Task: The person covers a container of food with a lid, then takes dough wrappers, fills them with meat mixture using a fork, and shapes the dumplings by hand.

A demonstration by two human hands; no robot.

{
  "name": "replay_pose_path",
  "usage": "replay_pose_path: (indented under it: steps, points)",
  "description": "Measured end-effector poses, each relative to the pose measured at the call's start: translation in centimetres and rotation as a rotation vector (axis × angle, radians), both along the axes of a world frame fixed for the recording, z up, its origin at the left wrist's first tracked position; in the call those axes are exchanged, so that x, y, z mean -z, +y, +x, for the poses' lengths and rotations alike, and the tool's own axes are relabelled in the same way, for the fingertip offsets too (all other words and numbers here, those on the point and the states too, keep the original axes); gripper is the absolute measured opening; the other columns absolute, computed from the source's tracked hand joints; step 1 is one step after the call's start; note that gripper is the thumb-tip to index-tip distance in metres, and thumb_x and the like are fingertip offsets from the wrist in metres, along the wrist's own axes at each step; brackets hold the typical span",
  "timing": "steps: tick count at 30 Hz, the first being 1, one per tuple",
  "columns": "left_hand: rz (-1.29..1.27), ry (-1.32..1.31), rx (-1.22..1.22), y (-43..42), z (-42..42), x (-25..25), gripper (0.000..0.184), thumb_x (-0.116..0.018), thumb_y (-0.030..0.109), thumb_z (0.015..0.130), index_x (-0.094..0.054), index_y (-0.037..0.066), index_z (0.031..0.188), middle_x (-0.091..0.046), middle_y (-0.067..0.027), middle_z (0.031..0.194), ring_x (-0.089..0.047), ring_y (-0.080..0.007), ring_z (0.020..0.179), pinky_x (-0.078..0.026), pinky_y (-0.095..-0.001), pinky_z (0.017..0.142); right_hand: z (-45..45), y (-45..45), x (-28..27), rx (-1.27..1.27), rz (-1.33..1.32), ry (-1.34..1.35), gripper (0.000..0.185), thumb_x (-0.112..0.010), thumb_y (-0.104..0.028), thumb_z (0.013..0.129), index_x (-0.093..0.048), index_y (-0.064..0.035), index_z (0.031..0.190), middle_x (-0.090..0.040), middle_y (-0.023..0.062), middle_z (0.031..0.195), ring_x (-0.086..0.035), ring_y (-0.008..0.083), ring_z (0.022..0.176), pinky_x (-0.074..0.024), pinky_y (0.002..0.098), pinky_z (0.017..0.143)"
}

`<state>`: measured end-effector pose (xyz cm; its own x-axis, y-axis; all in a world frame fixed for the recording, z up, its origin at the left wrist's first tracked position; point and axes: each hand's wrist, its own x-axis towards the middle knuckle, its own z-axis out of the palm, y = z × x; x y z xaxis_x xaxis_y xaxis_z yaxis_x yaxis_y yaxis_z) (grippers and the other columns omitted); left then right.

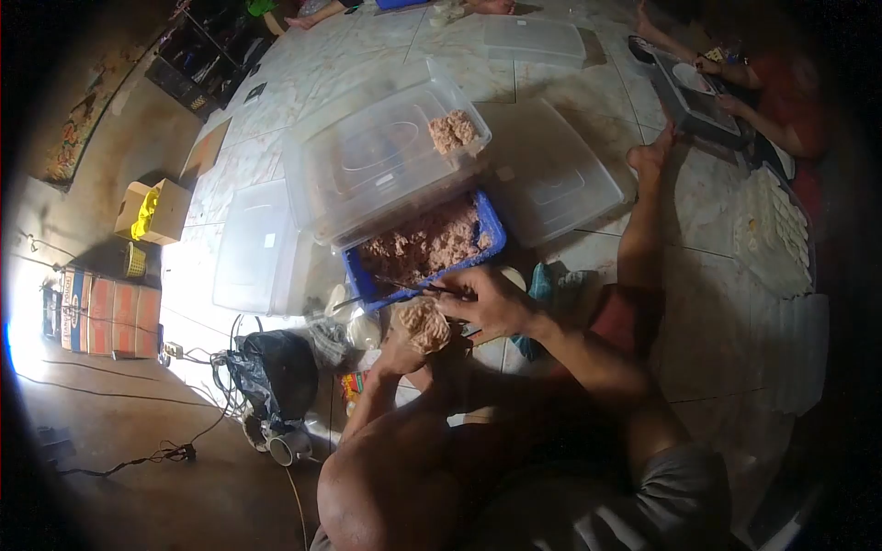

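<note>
My left hand [397, 354] is closed around a rounded, ridged lump of pale pinkish paste [423, 329], held in front of the tub. My right hand [496, 303] is closed on a thin dark-handled tool [452, 292] at the near rim of the blue tub; its exact kind is unclear. Inside this blue tub [497, 234] lies a crumbly pink mince-like mass [423, 241]. Behind it, a clear plastic box [367, 156] rests tilted, with a block of similar pink mixture [453, 132] at its right end.
Clear lids and boxes [560, 174] lie on the tiled floor [377, 41]. A black bag [274, 367], cables and a white mug [287, 447] are at left. Another person [781, 92] works over a grey tray [703, 115] at right, near a rack of pale pieces [770, 230].
</note>
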<state>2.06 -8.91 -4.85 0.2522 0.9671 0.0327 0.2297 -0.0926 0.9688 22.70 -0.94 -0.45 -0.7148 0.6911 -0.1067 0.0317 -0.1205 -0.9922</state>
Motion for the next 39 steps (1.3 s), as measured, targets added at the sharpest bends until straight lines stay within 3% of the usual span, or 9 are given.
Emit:
replay_pose_path:
  steps: [6,11,14,19,22,24,28,35,39]
  points:
    - [-0.228,-0.730,-0.354,-0.3,0.7,2.0,0.033,-0.067,0.004,0.089,-0.056,0.001,0.120,-0.067,-0.0081,0.099,-0.067,-0.0217,0.085,-0.054,-0.0343,0.080,2.5,-0.9,6.2,0.168,-0.033,0.146,0.028,-0.061,-0.012,0.100,-0.055,0.0027,0.123,-0.059,0.0045,0.101,-0.059,0.0097,0.092,-0.0520,0.0275,0.080]
    - [0.250,0.146,-0.236,1.3,-0.4,2.5,0.025,-0.069,0.001,0.086,-0.058,0.003,0.109,-0.063,-0.0020,0.086,-0.063,-0.0144,0.075,-0.052,-0.0276,0.066,1.9,-3.7,7.3,0.188,-0.027,0.180,0.030,-0.062,-0.010,0.098,-0.057,0.0037,0.124,-0.060,0.0057,0.103,-0.060,0.0126,0.087,-0.0519,0.0300,0.076]
    - [0.129,0.009,-0.360,1.7,1.1,0.2,0.022,-0.071,0.003,0.084,-0.057,0.004,0.101,-0.059,-0.0012,0.081,-0.058,-0.0116,0.070,-0.049,-0.0251,0.062,2.8,-1.6,4.3,0.196,0.866,-0.202,0.028,-0.068,-0.002,0.090,-0.062,0.0036,0.117,-0.062,0.0143,0.101,-0.061,0.0266,0.086,-0.0515,0.0375,0.078]
    - [0.318,0.115,-0.433,1.6,1.6,-2.3,0.024,-0.073,0.009,0.084,-0.055,0.004,0.099,-0.056,-0.0022,0.082,-0.052,-0.0124,0.074,-0.046,-0.0288,0.068,3.8,-3.3,9.5,0.284,0.228,-0.030,0.021,-0.060,-0.004,0.096,-0.065,0.0055,0.114,-0.065,0.0125,0.105,-0.064,0.0218,0.096,-0.0523,0.0338,0.082]
    - [0.166,-0.071,-0.457,2.0,1.7,2.0,0.022,-0.070,0.006,0.083,-0.055,0.004,0.099,-0.054,0.0001,0.082,-0.051,-0.0111,0.073,-0.045,-0.0268,0.068,2.0,-5.4,10.3,0.158,0.024,0.184,0.026,-0.050,-0.005,0.100,-0.062,0.0054,0.120,-0.069,0.0109,0.111,-0.062,0.0191,0.111,-0.0503,0.0328,0.094]
    - [-0.373,-1.002,-0.425,2.6,1.1,3.1,0.021,-0.069,0.003,0.084,-0.055,0.004,0.099,-0.054,0.0021,0.079,-0.051,-0.0091,0.067,-0.046,-0.0246,0.065,0.9,-4.8,8.8,0.264,0.469,0.026,0.024,-0.051,-0.006,0.099,-0.063,0.0056,0.117,-0.067,0.0139,0.107,-0.064,0.0225,0.100,-0.0514,0.0364,0.088]
    - [0.287,0.126,-0.504,2.5,1.4,-1.4,0.048,-0.089,0.005,0.072,-0.053,0.005,0.103,-0.054,0.0036,0.080,-0.052,-0.0065,0.071,-0.046,-0.0223,0.066,2.3,-3.4,6.5,0.376,0.274,-0.073,0.017,-0.053,-0.003,0.098,-0.061,0.0066,0.111,-0.061,0.0169,0.102,-0.063,0.0231,0.091,-0.0512,0.0343,0.077]
    - [0.249,0.046,-0.292,2.2,1.0,-0.7,0.054,-0.091,0.013,0.070,-0.053,0.005,0.108,-0.055,0.0031,0.086,-0.051,-0.0068,0.080,-0.045,-0.0232,0.069,1.1,-5.8,9.1,0.191,0.140,-0.002,0.018,-0.052,-0.001,0.096,-0.065,0.0020,0.107,-0.066,0.0097,0.100,-0.060,0.0135,0.097,-0.0479,0.0302,0.087]
    - [0.138,-0.309,-0.475,2.7,1.5,0.1,0.047,-0.087,0.008,0.075,-0.052,0.007,0.106,-0.055,0.0026,0.087,-0.053,-0.0085,0.080,-0.045,-0.0241,0.072,1.2,-4.5,7.1,0.318,0.564,-0.204,0.034,-0.074,-0.009,0.081,-0.064,0.0017,0.112,-0.063,0.0158,0.089,-0.062,0.0326,0.087,-0.0498,0.0359,0.078]
